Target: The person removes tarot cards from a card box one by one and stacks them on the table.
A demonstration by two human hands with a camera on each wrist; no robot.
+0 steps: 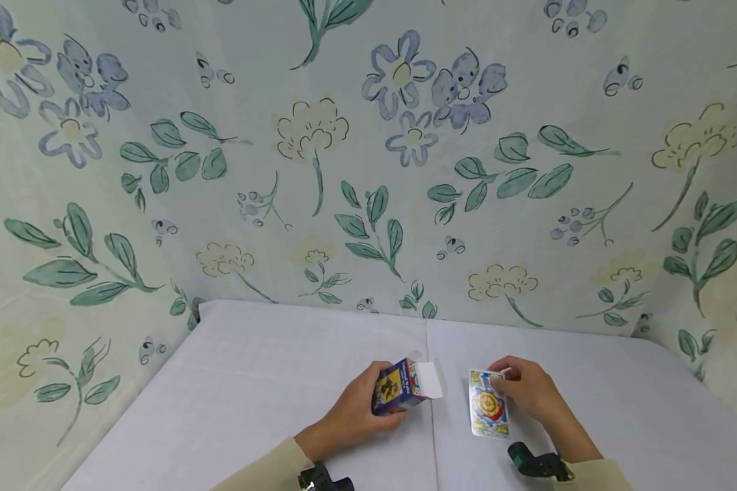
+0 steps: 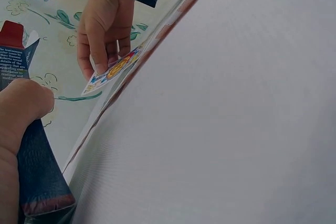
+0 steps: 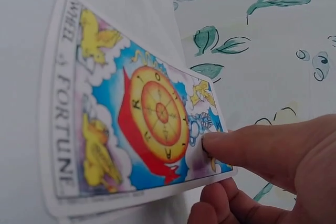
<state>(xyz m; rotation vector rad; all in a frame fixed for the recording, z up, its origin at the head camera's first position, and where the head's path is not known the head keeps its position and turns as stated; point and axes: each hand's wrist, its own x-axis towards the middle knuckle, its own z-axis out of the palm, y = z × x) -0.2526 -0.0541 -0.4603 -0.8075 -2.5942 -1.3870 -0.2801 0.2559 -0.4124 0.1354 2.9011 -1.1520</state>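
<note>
My left hand [image 1: 353, 413] grips a blue and yellow tarot card box [image 1: 389, 387], thumb on the near side. Its white end flap [image 1: 430, 380] is folded out towards the right, and a colourful card face shows in the mouth. To the right, my right hand [image 1: 531, 390] pinches a tarot card [image 1: 488, 404] at its far end. In the right wrist view the thumb [image 3: 231, 148] presses on the face of the card [image 3: 100, 103], which reads "Wheel of Fortune" and shows a yellow wheel. A second edge shows beneath it, so there may be more than one card.
A white cloth with a seam [image 1: 432, 436] covers the table under both hands. Behind and at the sides hangs a flowered curtain [image 1: 368, 170]. Dark wrist cameras [image 1: 537, 462] are strapped at the cuffs of beige sleeves.
</note>
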